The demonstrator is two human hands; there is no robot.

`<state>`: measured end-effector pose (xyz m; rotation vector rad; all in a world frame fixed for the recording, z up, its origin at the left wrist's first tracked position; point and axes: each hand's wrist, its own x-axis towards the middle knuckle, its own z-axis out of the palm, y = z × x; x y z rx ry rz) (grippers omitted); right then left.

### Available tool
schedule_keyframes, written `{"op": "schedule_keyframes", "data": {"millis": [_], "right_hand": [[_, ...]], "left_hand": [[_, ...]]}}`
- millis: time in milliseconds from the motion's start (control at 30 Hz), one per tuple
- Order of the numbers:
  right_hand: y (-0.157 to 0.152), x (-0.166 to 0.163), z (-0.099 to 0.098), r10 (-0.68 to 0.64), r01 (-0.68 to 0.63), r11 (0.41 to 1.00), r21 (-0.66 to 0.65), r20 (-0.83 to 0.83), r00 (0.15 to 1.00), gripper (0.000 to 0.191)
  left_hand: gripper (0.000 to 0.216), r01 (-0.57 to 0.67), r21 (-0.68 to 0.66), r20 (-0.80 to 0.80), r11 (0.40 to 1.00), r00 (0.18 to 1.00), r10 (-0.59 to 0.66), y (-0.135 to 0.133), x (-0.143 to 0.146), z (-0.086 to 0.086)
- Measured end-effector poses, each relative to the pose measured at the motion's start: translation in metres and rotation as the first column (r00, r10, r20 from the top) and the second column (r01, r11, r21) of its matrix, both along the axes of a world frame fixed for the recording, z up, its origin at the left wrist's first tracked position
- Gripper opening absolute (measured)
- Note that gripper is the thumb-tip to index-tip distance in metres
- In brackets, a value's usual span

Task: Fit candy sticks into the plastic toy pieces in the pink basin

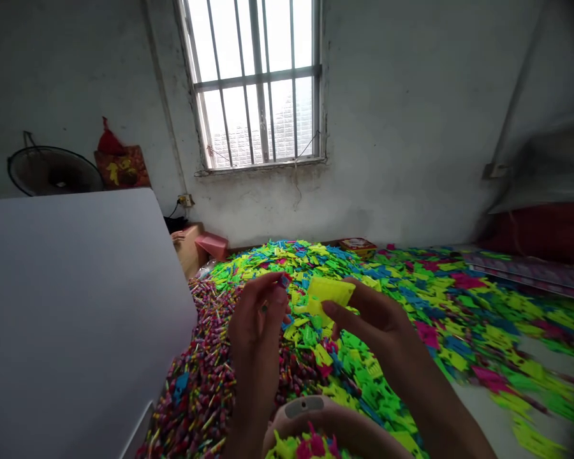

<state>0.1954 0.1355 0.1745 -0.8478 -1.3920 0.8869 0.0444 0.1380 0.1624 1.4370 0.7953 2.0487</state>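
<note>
My right hand (370,315) pinches a yellow plastic piece (329,294) between thumb and fingers, held above the pile. My left hand (258,315) is raised beside it, fingers curled, with a small blue-and-pink item (284,280) at its fingertips close to the yellow piece. Below both hands spreads a big heap of flat plastic pieces (411,299) in green, yellow, blue and pink. To its left lies a heap of thin multicoloured sticks (205,376).
A large white board or box (71,306) fills the left side. At the bottom a pinkish container (325,417) holds a few coloured pieces. A barred window (258,83) is in the back wall, with a fan (52,171) and red bag (119,162) at left.
</note>
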Motion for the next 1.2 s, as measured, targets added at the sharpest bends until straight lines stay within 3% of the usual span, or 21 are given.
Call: {"op": "schedule_keyframes", "data": {"millis": [233,300,400,500,800,1033,1100,1200], "right_hand": [[0.000,0.002,0.000,0.040,-0.042,0.999,0.010,0.104,0.994,0.031],[0.000,0.001,0.000,0.115,-0.115,0.993,-0.004,0.118,0.986,0.029],[-0.001,-0.002,0.001,0.267,-0.265,0.963,-0.059,0.031,0.963,0.024],[-0.001,-0.006,0.003,0.317,-0.323,0.945,-0.047,-0.107,0.942,0.023],[0.003,-0.004,-0.003,0.207,-0.208,0.978,-0.012,-0.062,0.976,0.020],[0.001,-0.005,-0.004,0.311,-0.310,0.950,-0.047,0.014,0.950,0.019],[0.002,-0.004,-0.003,0.334,-0.331,0.942,-0.054,0.079,0.939,0.025],[0.002,-0.004,-0.005,0.381,-0.376,0.924,-0.067,0.128,0.916,0.037]], "left_hand": [[0.011,-0.053,-0.023,-0.047,0.998,0.998,0.052,-0.013,0.005,0.005],[0.012,-0.051,-0.035,-0.089,0.998,0.995,0.048,-0.016,0.005,0.004],[0.013,-0.062,-0.061,-0.174,0.996,0.984,0.050,-0.021,0.001,0.000],[0.011,-0.052,-0.070,-0.212,0.996,0.977,0.036,-0.026,-0.005,-0.003],[0.011,-0.017,-0.108,-0.429,0.994,0.903,-0.032,-0.035,-0.030,-0.009],[0.020,-0.059,-0.185,-0.225,0.981,0.974,0.016,-0.035,-0.033,-0.011],[0.021,-0.067,-0.182,-0.182,0.981,0.983,0.034,-0.034,-0.034,-0.011],[0.022,0.007,-0.209,-0.158,0.978,0.987,-0.040,-0.032,-0.032,-0.014]]}}
